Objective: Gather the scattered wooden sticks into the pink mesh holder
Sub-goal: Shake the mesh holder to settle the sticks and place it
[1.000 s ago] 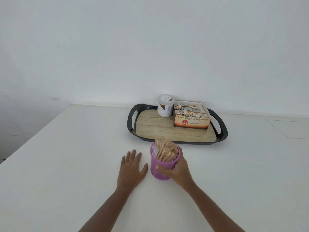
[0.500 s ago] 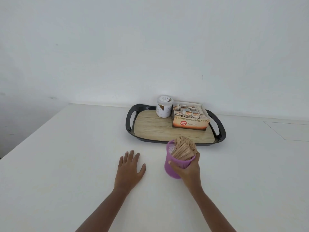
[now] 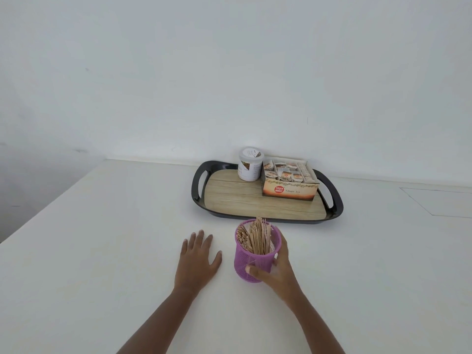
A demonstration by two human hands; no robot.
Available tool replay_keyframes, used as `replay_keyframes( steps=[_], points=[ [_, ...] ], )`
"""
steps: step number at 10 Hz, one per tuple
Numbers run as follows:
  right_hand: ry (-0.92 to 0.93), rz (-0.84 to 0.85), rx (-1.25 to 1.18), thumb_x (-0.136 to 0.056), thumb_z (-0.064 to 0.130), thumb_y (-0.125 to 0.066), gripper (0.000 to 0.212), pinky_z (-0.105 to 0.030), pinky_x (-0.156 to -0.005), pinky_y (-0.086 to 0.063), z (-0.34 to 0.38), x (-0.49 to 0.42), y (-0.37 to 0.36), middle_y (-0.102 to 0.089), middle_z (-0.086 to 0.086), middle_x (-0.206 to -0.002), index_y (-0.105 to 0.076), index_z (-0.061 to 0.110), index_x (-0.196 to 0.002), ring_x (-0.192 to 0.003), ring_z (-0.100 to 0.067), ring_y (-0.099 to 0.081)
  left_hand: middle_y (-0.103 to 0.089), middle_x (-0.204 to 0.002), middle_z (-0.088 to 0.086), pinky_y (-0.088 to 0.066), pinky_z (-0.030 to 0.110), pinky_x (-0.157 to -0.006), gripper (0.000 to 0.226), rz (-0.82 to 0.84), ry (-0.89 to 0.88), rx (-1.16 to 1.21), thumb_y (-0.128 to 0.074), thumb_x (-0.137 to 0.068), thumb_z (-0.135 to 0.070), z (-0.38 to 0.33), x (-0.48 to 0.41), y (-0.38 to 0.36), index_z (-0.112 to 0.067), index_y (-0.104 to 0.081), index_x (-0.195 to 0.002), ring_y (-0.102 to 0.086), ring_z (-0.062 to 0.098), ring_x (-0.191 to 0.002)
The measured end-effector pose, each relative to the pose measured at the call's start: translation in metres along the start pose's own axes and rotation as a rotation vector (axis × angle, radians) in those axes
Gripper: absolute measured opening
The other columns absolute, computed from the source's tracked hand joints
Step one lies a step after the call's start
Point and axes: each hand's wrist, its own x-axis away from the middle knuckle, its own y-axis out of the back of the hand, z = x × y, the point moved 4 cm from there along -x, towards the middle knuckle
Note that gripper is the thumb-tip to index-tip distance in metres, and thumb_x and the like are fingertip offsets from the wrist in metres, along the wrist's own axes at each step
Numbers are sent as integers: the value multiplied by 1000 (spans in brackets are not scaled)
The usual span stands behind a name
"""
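- The right hand [image 3: 277,270] has its fingers [image 3: 255,271] clamped round the lower wall of the pink mesh holder [image 3: 256,256], thumb at the front; the cup stands upright on the white bench [image 3: 102,251], just in front of the tray [image 3: 201,187].
- The left hand [image 3: 196,259] lies flat beside the holder, fingers apart, holding nothing.
- The wooden sticks [image 3: 256,237] stand bundled inside, tips above the rim; I see none loose on the bench, so the gathering looks done.
- To finish well, I would keep the holder upright, ease the grip off slowly; a sideways knock could tip the top-heavy bundle.
- On the tray, a white jar [image 3: 249,163] and a tea box [image 3: 290,185] sit well clear.
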Motion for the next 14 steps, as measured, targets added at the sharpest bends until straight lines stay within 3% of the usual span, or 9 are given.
replay_keyframes(
  steps=[2, 3, 5, 6, 7, 9, 10, 12, 14],
  points=[
    [38, 3, 57, -49, 16, -87, 90, -20, -77, -54, 2, -15, -6, -53, 8, -119, -38, 33, -123, -112, -8, -53, -19, -156, 8, -7, 36, -119, 55, 7, 4, -13, -37, -95, -42, 2, 0, -1, -15, -29, -143, -13, 23, -145],
    [36, -343, 35, -48, 3, -88, 94, -28, -79, -53, -1, -15, 10, -50, -1, -117, -38, 19, -126, -110, -19, -51, -17, -156, 5, -6, 34, -119, 55, 7, 9, -54, -34, -95, -43, 2, 0, -3, -18, -26, -143, -12, 21, -145],
    [39, -298, 174, -46, 15, -91, 91, -28, -80, -54, -3, -8, 8, -50, 4, -115, -38, 28, -119, -110, -17, -50, -22, -155, 8, -8, 36, -119, 54, -11, 1, 1, -40, -94, -40, 3, -1, -2, -15, -32, -141, -15, 24, -144],
    [37, -413, 223, -46, 14, -91, 94, -42, -88, -53, 2, -5, 10, -48, -5, -117, -38, 15, -125, -112, -23, -47, -22, -155, 8, -8, 36, -119, 54, -14, 1, -1, -40, -94, -39, 2, 0, -2, -14, -32, -141, -15, 24, -144],
    [30, -300, 272, -47, 22, -91, 94, -39, -89, -53, 4, 0, 0, -47, 1, -116, -36, 24, -124, -111, -18, -47, -21, -155, 8, -8, 36, -119, 54, -16, 2, -7, -39, -94, -40, 3, -1, -2, -15, -31, -142, -15, 23, -145],
    [19, -358, 323, -48, 21, -91, 96, -36, -88, -51, 4, 9, 4, -42, -3, -114, -38, 8, -127, -113, -20, -41, -23, -154, 10, -9, 37, -119, 54, -18, -4, 14, -41, -94, -38, 1, 0, -1, -13, -33, -141, -16, 26, -144],
    [9, -277, 268, -47, 32, -87, 95, -12, -76, -46, 3, 9, 4, -40, 3, -113, -36, 16, -125, -113, -16, -42, -21, -155, 8, -8, 36, -119, 54, -12, -1, -14, -38, -95, -40, 2, 0, -1, -15, -31, -142, -15, 24, -145],
    [23, -76, 76, -46, 21, -85, 92, -19, -80, -54, 4, -5, -9, -51, 9, -121, -34, 35, -121, -113, -13, -52, -18, -156, 6, -7, 34, -119, 55, 2, -1, -36, -35, -95, -43, 2, -1, -2, -17, -28, -143, -13, 22, -145],
    [53, -325, 97, -48, 10, -89, 95, -26, -82, -54, 0, -13, 13, -50, 6, -118, -36, 28, -124, -111, -15, -50, -22, -155, 9, -8, 36, -119, 54, -11, -1, 10, -39, -94, -39, 1, 0, -2, -14, -32, -141, -16, 24, -144]
  ],
)
